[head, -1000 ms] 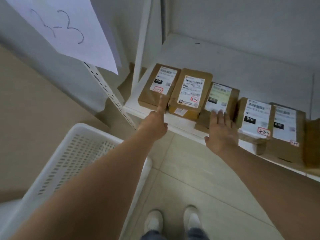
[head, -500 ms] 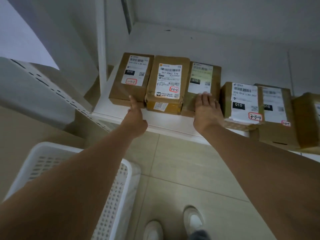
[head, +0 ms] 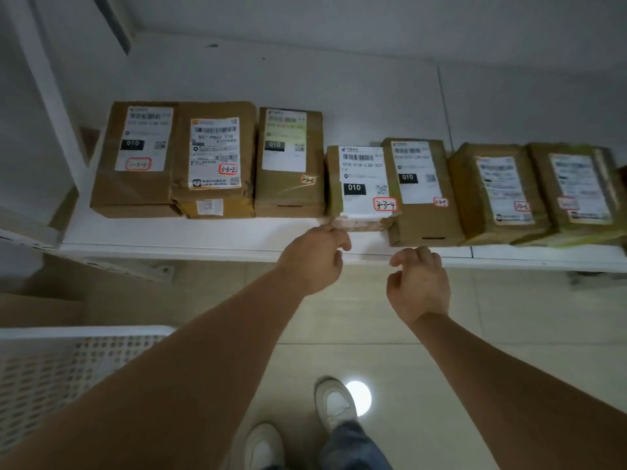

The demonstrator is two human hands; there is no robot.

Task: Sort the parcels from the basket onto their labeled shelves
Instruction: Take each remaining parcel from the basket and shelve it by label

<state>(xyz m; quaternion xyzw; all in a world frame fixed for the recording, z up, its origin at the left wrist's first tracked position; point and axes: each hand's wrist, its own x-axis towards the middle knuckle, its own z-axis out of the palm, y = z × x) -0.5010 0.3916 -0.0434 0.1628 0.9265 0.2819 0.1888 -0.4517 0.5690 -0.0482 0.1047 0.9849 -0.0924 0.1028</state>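
**On the low shelf: row of seven parcels, both hands free**

At the shelf front, your left hand (head: 314, 257) and right hand (head: 419, 283) hover just off the edge of the white shelf (head: 203, 234), both with fingers loosely curled and nothing in them. Left fingertips are very near the front of the parcel marked 3-3-4 (head: 364, 184); I can't tell if they touch it.

Step in hand, as I read it: lining up the row, not placing. The three parcels on the left, including the 3-3-2 parcel (head: 213, 157), sit pressed side by side and further back. The 3-3-4 parcel and its right-hand neighbour (head: 420, 191) sit further forward, towards the shelf lip. The last two parcels (head: 536, 191) run to the frame edge.

Next move probably calls for flat fingers on the 3-3-4 parcel's front face and a straight push back, without skewing the neighbour it touches. Otherwise, back to the basket (head: 68, 368) at lower left.

Poor view:
- Basket is cut off by the frame and your left arm; contents not visible, so remaining parcels unknown.
- Handwritten tags on the right-hand parcels are blurred, unreadable.
- No shelf label in view, so I can't confirm this is the right shelf.
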